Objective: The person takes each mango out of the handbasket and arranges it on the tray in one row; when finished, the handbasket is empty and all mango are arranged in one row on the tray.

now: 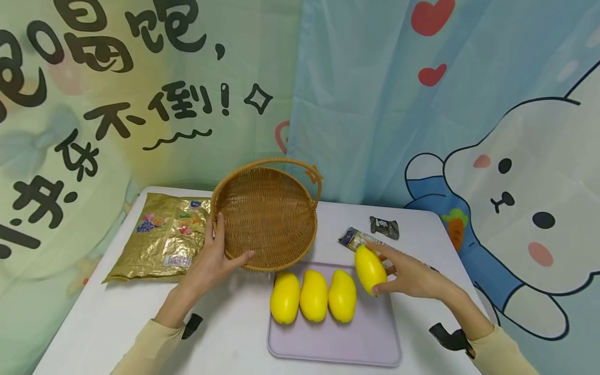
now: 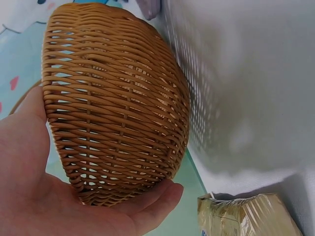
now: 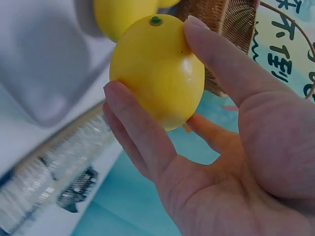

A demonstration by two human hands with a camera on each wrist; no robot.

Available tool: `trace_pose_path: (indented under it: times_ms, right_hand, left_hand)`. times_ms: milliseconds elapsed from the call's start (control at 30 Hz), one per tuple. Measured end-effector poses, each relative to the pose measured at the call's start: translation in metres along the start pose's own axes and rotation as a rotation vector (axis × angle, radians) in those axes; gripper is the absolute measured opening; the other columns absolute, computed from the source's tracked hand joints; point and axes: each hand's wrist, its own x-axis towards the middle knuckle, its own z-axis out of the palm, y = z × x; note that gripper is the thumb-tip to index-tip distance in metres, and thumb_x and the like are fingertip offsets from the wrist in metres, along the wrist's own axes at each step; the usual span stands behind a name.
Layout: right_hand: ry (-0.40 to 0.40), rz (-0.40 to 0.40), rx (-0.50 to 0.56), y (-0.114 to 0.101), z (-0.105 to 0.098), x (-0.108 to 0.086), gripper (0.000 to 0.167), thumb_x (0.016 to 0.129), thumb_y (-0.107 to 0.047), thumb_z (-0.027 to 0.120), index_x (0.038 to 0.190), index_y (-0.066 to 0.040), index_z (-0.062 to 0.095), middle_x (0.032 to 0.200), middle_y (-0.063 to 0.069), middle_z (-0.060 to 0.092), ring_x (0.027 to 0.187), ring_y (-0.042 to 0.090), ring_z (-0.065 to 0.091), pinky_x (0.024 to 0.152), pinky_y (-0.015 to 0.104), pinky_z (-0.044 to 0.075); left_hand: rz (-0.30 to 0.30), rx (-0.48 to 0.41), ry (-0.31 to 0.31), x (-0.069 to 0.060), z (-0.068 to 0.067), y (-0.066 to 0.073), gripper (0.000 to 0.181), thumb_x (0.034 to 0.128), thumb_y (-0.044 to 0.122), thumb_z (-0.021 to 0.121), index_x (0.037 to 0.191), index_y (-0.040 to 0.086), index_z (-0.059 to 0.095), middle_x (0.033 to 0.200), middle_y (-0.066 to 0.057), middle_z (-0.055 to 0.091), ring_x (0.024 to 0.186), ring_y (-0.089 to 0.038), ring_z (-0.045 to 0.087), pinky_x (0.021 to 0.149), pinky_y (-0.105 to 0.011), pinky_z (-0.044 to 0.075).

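Note:
A brown wicker basket [image 1: 267,213] is tilted up, its hollow facing the head camera and its handle at the top. My left hand [image 1: 214,255] grips the basket by its left rim, thumb over the edge. In the left wrist view the woven outside of the basket [image 2: 115,103] fills the palm. My right hand [image 1: 412,273] holds a yellow mango [image 1: 370,270] between thumb and fingers, above the right back edge of a lilac tray [image 1: 337,344]. The same mango [image 3: 157,73] shows its green stem spot in the right wrist view. Three more mangoes [image 1: 314,296] lie side by side on the tray.
A gold snack bag [image 1: 159,239] lies at the table's left back. Behind my right hand are a long shiny packet [image 1: 353,238] and a small dark wrapper [image 1: 384,227]. A printed curtain [image 1: 356,104] hangs behind the white table [image 1: 234,333].

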Motion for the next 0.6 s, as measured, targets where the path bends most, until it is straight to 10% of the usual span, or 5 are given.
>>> trace_pose_path:
  times_ms: [600]
  right_hand:
    - [0.065, 0.059, 0.037, 0.032, 0.054, -0.015, 0.098, 0.077, -0.035, 0.09, 0.155, -0.008, 0.037, 0.138, 0.017, 0.056, 0.115, 0.029, 0.058, 0.091, 0.044, 0.056]
  left_hand:
    - [-0.011, 0.005, -0.014, -0.001, -0.001, -0.001, 0.123, 0.0861, 0.061, 0.073, 0.163, 0.007, -0.007, 0.167, -0.025, -0.014, 0.087, -0.043, 0.069, 0.058, -0.032, 0.053]
